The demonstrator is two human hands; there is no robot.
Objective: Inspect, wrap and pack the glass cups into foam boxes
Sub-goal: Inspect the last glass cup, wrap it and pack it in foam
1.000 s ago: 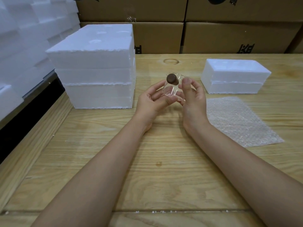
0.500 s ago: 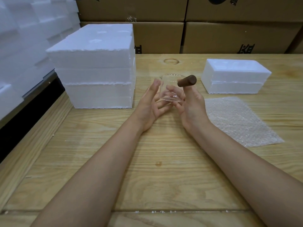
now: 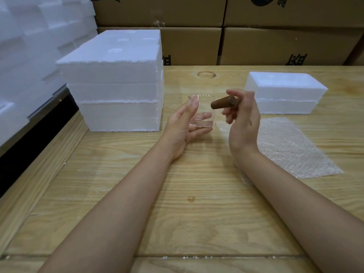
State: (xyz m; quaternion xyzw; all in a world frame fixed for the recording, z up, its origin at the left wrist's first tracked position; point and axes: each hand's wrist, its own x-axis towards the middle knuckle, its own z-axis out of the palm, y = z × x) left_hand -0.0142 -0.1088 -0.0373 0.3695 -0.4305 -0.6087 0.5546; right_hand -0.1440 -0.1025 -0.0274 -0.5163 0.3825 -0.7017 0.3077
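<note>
The right grip [image 3: 244, 123] is narrow, thumb and fingertips pinched on the brown wooden handle [image 3: 223, 102] that sticks out to the right of the glass cup [image 3: 203, 110]. The left grip [image 3: 183, 131] is wide and palm-up from where I watch: straight fingers lie under and behind the cup's base, and the thumb stands against its near wall just below the rim. The cup is upright, mouth up, held above the counter [image 3: 197, 194] between the two hands. A sheet of bubble wrap [image 3: 291, 146] lies flat on the counter just right of the right wrist. Beyond it, far right, sits a closed foam box [image 3: 285, 93]. A taller stack of foam boxes [image 3: 118, 85] stands to the left of the cup, and cardboard cartons [image 3: 275, 42] line the far edge.
</note>
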